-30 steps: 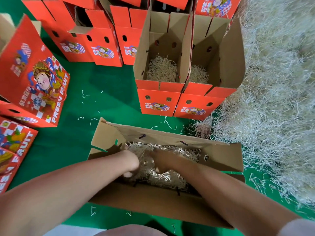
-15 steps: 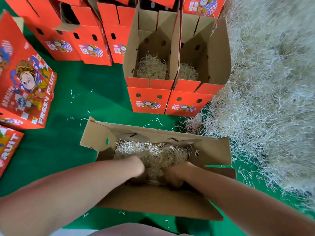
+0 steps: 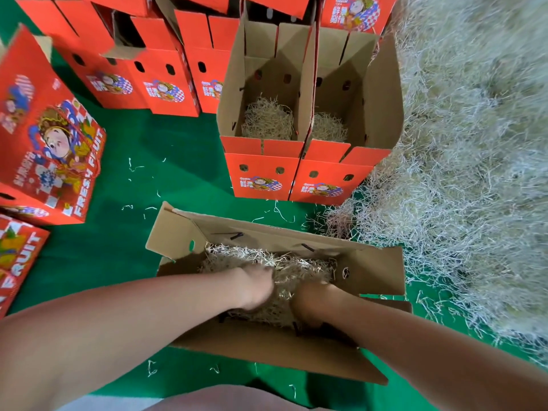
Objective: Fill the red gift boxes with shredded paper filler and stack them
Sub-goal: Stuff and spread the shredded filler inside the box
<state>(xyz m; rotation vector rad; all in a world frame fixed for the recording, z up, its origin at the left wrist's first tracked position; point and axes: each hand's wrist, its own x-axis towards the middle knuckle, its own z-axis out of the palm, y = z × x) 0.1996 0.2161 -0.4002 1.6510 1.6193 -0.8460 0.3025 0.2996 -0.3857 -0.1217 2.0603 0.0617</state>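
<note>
Evidently midway, the left hand [image 3: 255, 289] and right hand [image 3: 308, 304] press into shredded paper filler [image 3: 299, 266] in the near open box [image 3: 373, 262], their fingers buried beyond telling, while two far open boxes [image 3: 261, 178] already hold filler, apparently awaiting stacking.

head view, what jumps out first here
A huge shredded paper pile fills the right side. At bottom centre, the left hand and right hand are sunk into filler inside an open box. Red printed boxes crowd the top and left.
</note>
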